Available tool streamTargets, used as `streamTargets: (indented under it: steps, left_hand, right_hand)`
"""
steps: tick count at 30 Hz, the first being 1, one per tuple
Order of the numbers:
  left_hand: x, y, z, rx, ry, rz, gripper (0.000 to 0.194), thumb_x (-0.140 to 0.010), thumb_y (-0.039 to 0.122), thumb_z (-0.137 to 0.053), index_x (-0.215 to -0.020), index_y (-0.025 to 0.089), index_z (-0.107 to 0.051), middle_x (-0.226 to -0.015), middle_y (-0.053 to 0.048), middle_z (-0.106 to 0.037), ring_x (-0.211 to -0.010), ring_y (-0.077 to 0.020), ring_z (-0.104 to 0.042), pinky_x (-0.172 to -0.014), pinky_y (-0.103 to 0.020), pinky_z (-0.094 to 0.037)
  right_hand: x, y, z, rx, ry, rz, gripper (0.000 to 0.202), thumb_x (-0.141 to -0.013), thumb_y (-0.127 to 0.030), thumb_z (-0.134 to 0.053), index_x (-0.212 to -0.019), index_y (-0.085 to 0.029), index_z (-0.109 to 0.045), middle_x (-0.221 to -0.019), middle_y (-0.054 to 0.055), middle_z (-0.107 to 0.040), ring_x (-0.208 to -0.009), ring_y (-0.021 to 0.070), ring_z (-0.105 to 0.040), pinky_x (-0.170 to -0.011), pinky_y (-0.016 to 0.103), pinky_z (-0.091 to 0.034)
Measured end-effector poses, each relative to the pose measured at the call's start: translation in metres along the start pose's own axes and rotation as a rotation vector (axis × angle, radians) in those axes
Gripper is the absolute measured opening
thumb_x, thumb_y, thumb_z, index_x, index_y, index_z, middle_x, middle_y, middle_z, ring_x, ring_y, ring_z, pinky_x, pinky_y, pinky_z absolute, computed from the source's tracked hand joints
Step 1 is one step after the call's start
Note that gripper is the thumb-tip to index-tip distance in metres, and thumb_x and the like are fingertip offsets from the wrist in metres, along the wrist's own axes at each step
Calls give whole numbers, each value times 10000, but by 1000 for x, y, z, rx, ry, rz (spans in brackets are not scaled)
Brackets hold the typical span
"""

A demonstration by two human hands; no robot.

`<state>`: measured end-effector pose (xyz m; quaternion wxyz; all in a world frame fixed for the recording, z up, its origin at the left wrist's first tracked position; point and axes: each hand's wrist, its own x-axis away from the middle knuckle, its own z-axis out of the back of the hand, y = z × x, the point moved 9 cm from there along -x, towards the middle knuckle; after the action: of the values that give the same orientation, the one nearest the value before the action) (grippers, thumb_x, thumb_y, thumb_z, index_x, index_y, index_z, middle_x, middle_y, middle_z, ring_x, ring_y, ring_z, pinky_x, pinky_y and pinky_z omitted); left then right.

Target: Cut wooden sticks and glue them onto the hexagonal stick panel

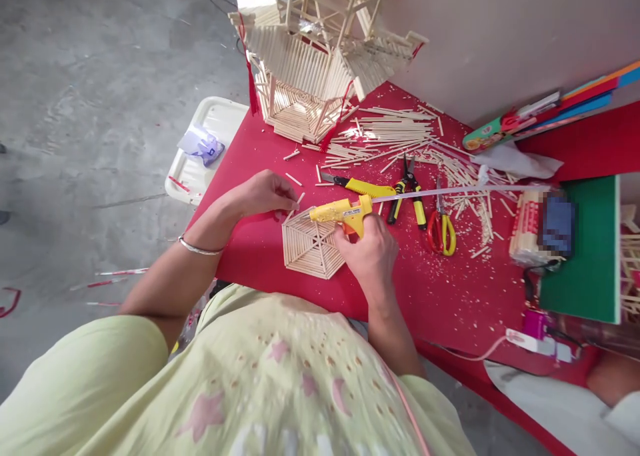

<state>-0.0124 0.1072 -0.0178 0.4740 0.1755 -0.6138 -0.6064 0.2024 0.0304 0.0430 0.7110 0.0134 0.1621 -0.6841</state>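
My right hand [371, 251] is wrapped round the handle of a yellow glue gun [337, 212], a long clear glue stick [445, 191] trailing from its back. The nozzle points left, over the upper edge of a hexagonal panel of thin wooden sticks [311, 251] lying flat on the red table. At that panel's upper left corner, my left hand [273, 193] pinches a short wooden stick [301, 200] between thumb and fingers. Just beyond the glue gun lie a yellow utility knife [367, 187] and black-and-yellow pliers [409, 193].
A tall wooden-stick model with red tassels [305, 76] stands at the back. Loose sticks [390, 131] and red-and-yellow scissors [441, 233] lie on the red table [450, 309]. A white stool [193, 183] is at left; a green board [585, 276] and another person's arm [614, 377] are at right.
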Motion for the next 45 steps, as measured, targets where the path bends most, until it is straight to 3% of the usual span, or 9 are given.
streamTargets:
  steps: [12, 45]
  left_hand:
    - [2, -2, 5, -35, 6, 13, 183, -774, 326, -742, -741, 147, -762, -596, -31, -709, -536, -131, -657, -524, -200, -478]
    - [-1, -6, 6, -47, 30, 30, 175, -764, 326, -740, -752, 154, -768, -589, -24, -700, -512, -124, -635, -503, -207, -458]
  right_hand:
    - [-2, -27, -25, 84, -79, 122, 241, -899, -375, -640, -1031, -175, -661, -944, 74, -693, -761, 199, -619, -588, 322, -313]
    - [-5, -32, -28, 92, -156, 150, 201, -907, -279, -574, -1057, -166, -647, -937, 81, -699, -734, 198, -616, -592, 325, -280]
